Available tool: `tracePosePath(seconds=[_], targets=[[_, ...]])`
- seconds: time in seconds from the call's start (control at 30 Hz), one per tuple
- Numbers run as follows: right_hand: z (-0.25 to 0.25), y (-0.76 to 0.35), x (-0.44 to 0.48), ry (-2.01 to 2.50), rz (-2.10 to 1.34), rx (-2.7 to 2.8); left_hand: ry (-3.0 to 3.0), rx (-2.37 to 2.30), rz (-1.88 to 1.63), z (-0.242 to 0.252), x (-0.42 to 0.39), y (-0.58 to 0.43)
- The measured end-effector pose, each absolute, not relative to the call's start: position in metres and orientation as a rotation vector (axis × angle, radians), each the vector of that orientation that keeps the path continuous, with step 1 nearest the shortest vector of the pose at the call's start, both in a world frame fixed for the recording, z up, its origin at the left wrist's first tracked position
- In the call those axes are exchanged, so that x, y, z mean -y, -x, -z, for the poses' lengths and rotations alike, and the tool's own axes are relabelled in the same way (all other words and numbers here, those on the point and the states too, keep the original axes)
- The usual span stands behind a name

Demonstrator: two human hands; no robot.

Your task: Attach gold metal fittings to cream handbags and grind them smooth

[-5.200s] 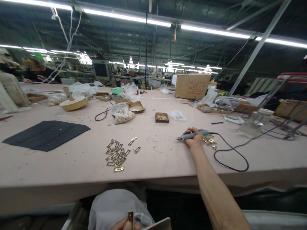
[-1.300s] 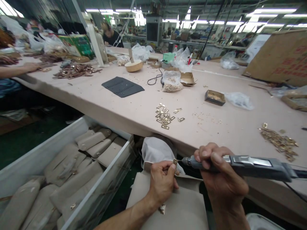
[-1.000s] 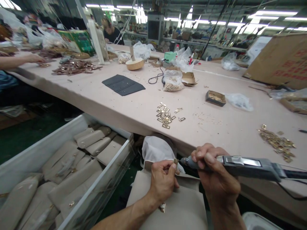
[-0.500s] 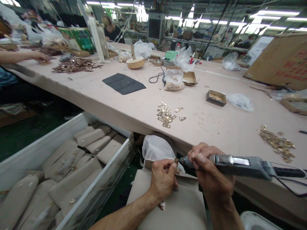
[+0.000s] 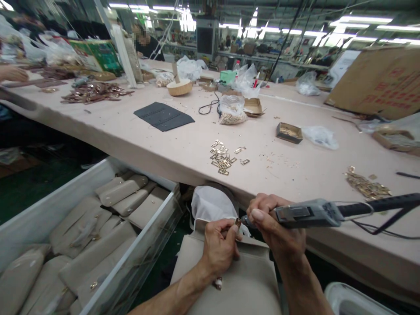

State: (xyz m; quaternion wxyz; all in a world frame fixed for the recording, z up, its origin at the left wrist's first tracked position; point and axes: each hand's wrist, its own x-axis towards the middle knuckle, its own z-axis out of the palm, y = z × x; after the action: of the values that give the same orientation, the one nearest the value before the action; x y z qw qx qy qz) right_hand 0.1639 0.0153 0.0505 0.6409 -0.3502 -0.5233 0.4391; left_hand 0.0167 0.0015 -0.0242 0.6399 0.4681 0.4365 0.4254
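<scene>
L hand (image 5: 220,247) pinching brass plate (image 5: 238,222), R hand (image 5: 277,225) gripping elec. driver (image 5: 310,213)

Just the one head-worn cam here, aimed forward and down from above and behind the fingers (image 5: 231,235). Left hand (image 5: 218,246) and right hand (image 5: 277,227) are pretty close, below mid-frame; the tabletop (image 5: 179,151) stretches beyond the fingers, with the workshop (image 5: 256,46) way further back.

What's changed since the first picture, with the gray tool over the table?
The right hand has brought the gray tool back from the table to the metal plate pinched in the left hand, by the beige bag. Unchanged: the left hand's grip on a plate, the loose plates, black sheet and small box.
</scene>
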Motion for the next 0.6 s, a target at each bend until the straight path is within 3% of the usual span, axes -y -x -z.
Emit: tracePosePath(seconds=[0.4, 0.6], targets=[[-0.055, -0.153, -0.016, 0.796, -0.901, 1.26, -1.232, -1.093, -0.956, 0.026, -0.002, -0.016], [-0.077, -0.17, -0.007, 0.511, -1.094, 1.296, -1.207, -1.059, -0.981, 0.038, -0.003, -0.02]])
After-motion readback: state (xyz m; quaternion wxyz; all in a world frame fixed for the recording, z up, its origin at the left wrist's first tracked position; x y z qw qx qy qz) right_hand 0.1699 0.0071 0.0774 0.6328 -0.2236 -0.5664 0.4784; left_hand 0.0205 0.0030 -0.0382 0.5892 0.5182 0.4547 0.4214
